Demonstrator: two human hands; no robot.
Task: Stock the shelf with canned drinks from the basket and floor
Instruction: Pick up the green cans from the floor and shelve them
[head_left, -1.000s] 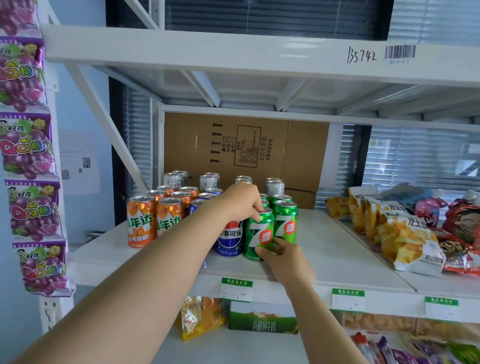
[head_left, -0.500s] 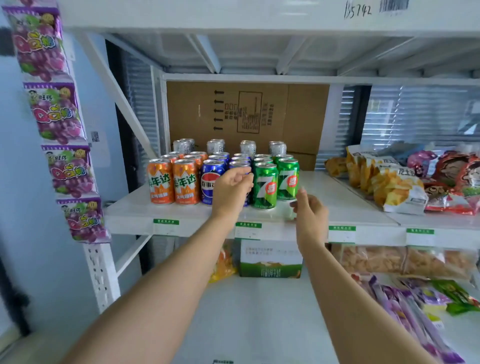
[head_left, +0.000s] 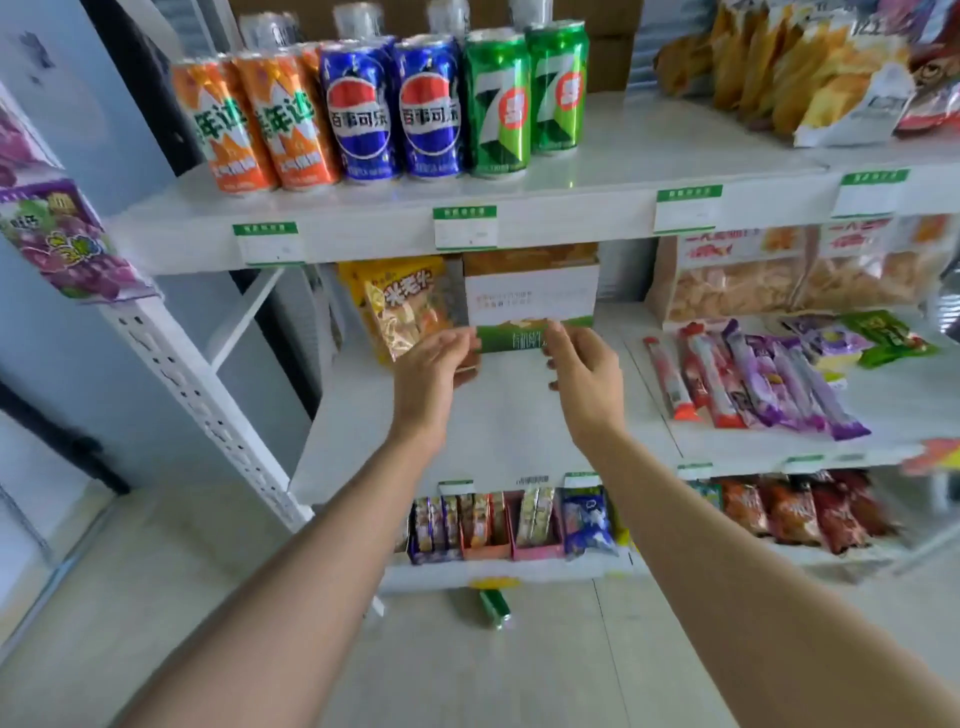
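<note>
Rows of cans stand on the upper white shelf (head_left: 613, 202): orange cans (head_left: 260, 122), blue cola cans (head_left: 395, 111) and green cans (head_left: 524, 98), with silver cans behind them. A single green can (head_left: 493, 608) lies on its side on the floor under the lowest shelf. My left hand (head_left: 434, 364) and my right hand (head_left: 584, 369) hang empty in front of the middle shelf, fingers relaxed, well below the cans. No basket is in view.
A white and green carton (head_left: 530, 296) and a yellow snack bag (head_left: 405, 306) sit on the middle shelf behind my hands. Snack bags (head_left: 779, 78), wrapped bars (head_left: 753, 379) and small boxes (head_left: 483, 519) fill the other shelves. Purple candy packs (head_left: 62, 244) hang at the left upright.
Both hands have let go of the front cans and dropped from the upper shelf to the middle shelf. The view has tilted down, bringing the floor and a fallen green can into sight.
</note>
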